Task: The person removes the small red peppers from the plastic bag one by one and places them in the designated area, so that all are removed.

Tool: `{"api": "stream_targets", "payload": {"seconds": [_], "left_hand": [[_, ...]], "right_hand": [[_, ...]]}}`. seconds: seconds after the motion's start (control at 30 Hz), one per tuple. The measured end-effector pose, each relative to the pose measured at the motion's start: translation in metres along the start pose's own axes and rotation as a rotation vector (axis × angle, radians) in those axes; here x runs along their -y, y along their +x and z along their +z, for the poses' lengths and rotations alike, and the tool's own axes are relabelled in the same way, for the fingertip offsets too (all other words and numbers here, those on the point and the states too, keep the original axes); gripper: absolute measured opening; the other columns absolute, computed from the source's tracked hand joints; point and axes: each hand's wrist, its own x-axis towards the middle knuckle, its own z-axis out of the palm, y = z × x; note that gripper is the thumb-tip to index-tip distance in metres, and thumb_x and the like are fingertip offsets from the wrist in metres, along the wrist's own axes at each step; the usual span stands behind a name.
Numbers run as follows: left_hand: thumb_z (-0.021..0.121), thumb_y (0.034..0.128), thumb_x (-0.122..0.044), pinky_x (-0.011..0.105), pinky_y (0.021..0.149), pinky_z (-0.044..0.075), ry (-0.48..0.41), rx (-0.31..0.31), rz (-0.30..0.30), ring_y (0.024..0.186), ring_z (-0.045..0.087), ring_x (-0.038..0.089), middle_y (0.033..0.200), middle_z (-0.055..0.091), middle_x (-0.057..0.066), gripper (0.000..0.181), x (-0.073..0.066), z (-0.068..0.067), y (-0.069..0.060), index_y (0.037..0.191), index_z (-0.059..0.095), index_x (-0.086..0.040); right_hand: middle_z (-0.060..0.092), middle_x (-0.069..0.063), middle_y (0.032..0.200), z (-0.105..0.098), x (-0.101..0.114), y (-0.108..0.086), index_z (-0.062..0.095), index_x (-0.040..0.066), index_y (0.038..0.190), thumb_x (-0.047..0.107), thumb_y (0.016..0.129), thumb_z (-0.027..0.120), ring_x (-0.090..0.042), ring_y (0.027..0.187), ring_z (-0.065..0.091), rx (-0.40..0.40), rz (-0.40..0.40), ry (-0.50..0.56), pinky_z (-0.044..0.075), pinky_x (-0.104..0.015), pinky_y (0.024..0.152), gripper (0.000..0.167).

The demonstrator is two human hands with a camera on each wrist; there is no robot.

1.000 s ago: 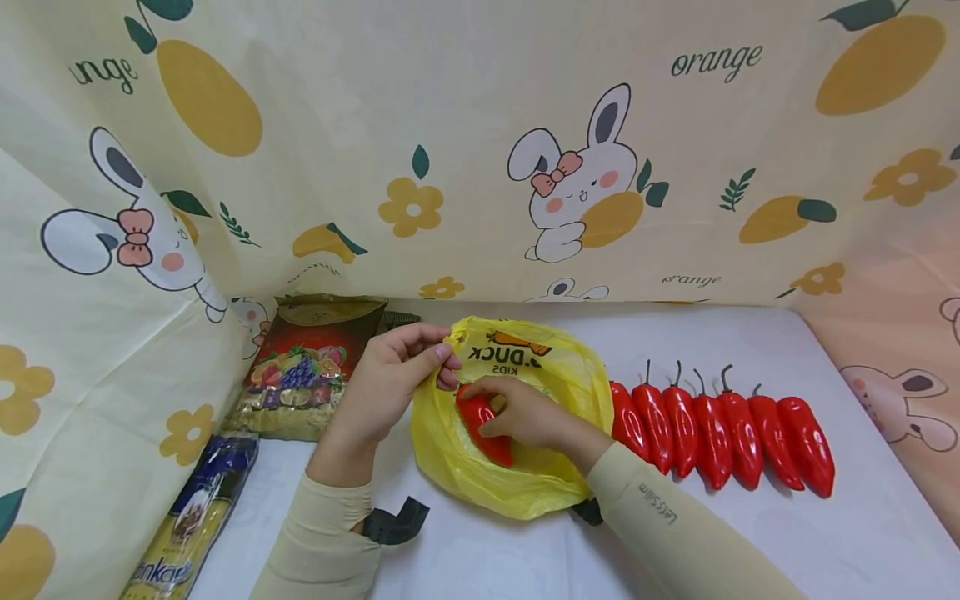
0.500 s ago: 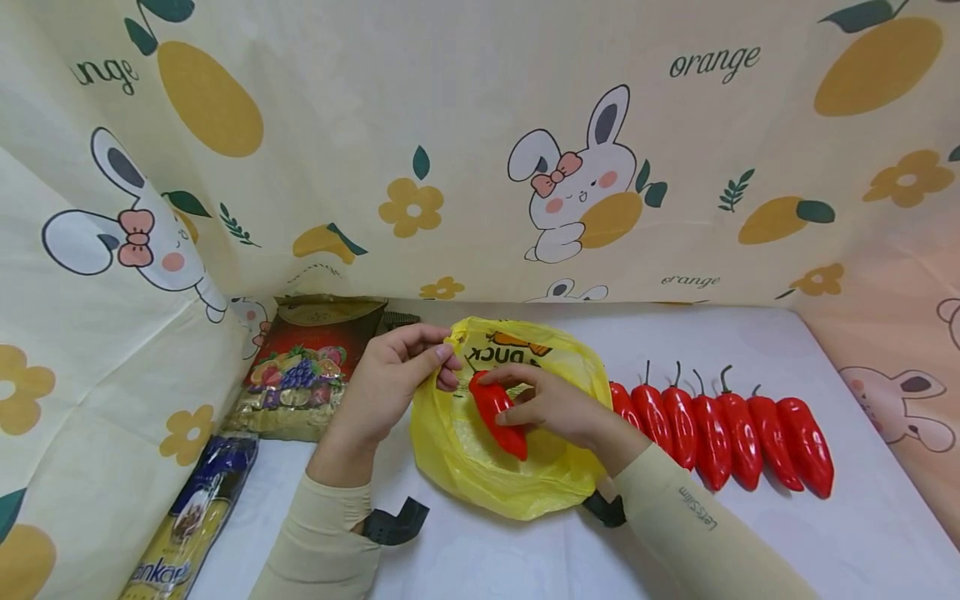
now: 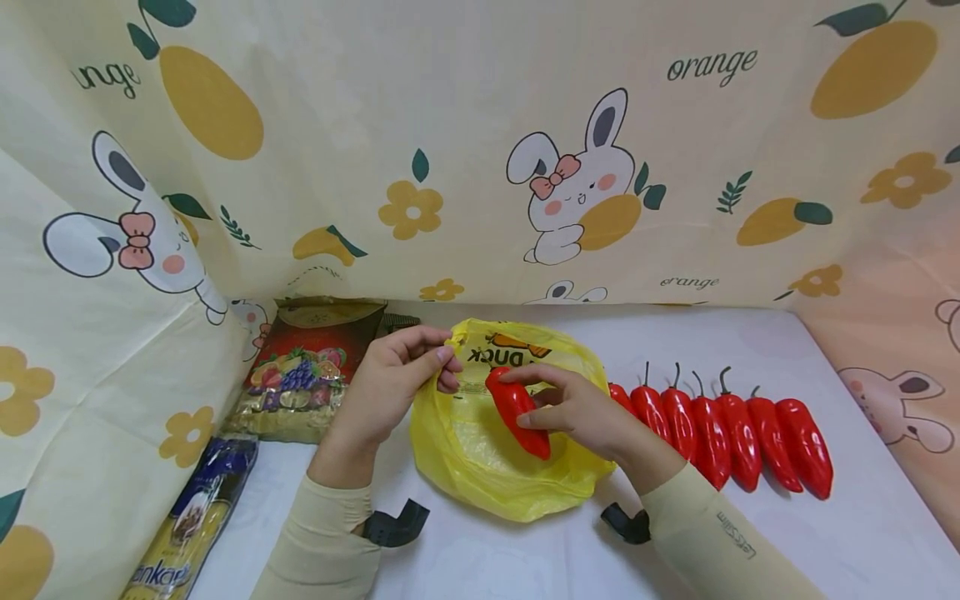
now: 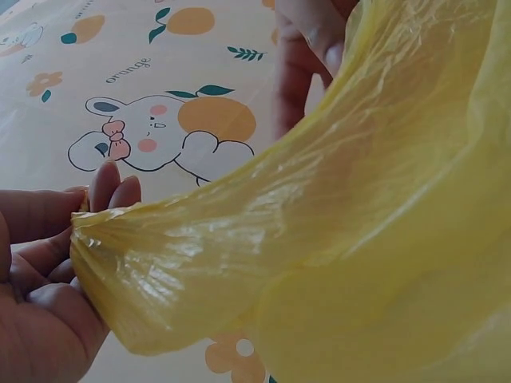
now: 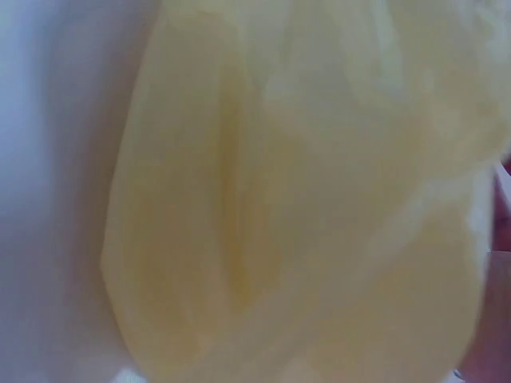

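Note:
My left hand (image 3: 386,379) pinches the left rim of a thin yellow plastic bag (image 3: 480,492), whose mouth faces up. In the left wrist view, the bag's edge bunches between that hand's (image 4: 48,319) thumb and fingers. Over the bag's opening, my right hand (image 3: 577,408) grips a glossy red pepper (image 3: 516,412) between thumb and fingers, the pepper slanting down to the right. Part of the right hand (image 4: 307,56) shows behind the bag in the left wrist view. Blurred yellow bag (image 5: 295,207) fills most of the right wrist view.
Right of the bag, several red peppers (image 3: 742,442) lie side by side on the white table (image 3: 885,542). A fruit-printed packet (image 3: 307,367) stands at the back left, with a blue and yellow packet (image 3: 191,517) nearer. Patterned cloth (image 3: 480,108) walls the back and sides.
My right hand and the pepper have moved rightward across the bag's mouth, from deeper at its left side. The left hand has kept its place on the rim.

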Motion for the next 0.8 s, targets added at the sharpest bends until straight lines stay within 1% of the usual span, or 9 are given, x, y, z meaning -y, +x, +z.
{"api": "stream_targets", "payload": {"seconds": [0.13, 0.3, 0.4, 0.6, 0.8], "left_hand": [[0.060, 0.1090, 0.006, 0.033, 0.079, 0.066, 0.001, -0.003, 0.002, 0.080, 0.074, 0.023, 0.099, 0.072, 0.022, 0.019, 0.001, 0.000, 0.000, 0.124, 0.065, 0.015], [0.058, 0.1092, 0.007, 0.032, 0.078, 0.066, -0.006, 0.001, 0.006, 0.080, 0.073, 0.022, 0.099, 0.072, 0.022, 0.020, 0.001, 0.000, 0.000, 0.126, 0.063, 0.018], [0.058, 0.1093, 0.007, 0.031, 0.078, 0.065, -0.013, 0.002, 0.006, 0.080, 0.073, 0.021, 0.099, 0.071, 0.023, 0.021, 0.001, 0.000, 0.000, 0.126, 0.062, 0.019], [0.058, 0.1093, 0.007, 0.031, 0.077, 0.065, -0.020, -0.002, 0.001, 0.079, 0.073, 0.021, 0.099, 0.071, 0.022, 0.021, 0.000, 0.001, 0.000, 0.126, 0.061, 0.019], [0.058, 0.1095, 0.007, 0.032, 0.078, 0.066, -0.015, -0.003, -0.004, 0.079, 0.073, 0.022, 0.099, 0.071, 0.023, 0.019, 0.000, 0.001, 0.000, 0.125, 0.064, 0.016]], "right_hand": [[0.054, -0.015, 0.150, -0.004, 0.002, -0.010, 0.068, 0.019, 0.146, 0.009, 0.095, 0.082, -0.041, 0.124, 0.060, -0.036, -0.010, -0.001, 0.064, -0.053, 0.091, 0.053], [0.051, -0.013, 0.153, -0.009, 0.001, -0.022, 0.068, 0.022, 0.145, 0.010, 0.095, 0.083, -0.043, 0.127, 0.057, -0.085, -0.006, 0.020, 0.064, -0.054, 0.090, 0.053], [0.051, -0.015, 0.153, -0.013, 0.001, -0.029, 0.066, 0.021, 0.146, 0.010, 0.096, 0.083, -0.045, 0.129, 0.056, -0.106, -0.020, 0.024, 0.064, -0.053, 0.089, 0.054], [0.057, -0.018, 0.149, -0.024, 0.000, -0.047, 0.063, 0.021, 0.149, 0.016, 0.097, 0.084, -0.045, 0.128, 0.058, -0.165, -0.027, -0.024, 0.065, -0.052, 0.087, 0.056], [0.053, -0.019, 0.153, -0.035, -0.002, -0.064, 0.061, 0.016, 0.150, 0.013, 0.096, 0.084, -0.047, 0.136, 0.052, -0.215, -0.053, -0.020, 0.064, -0.055, 0.088, 0.059]]}}
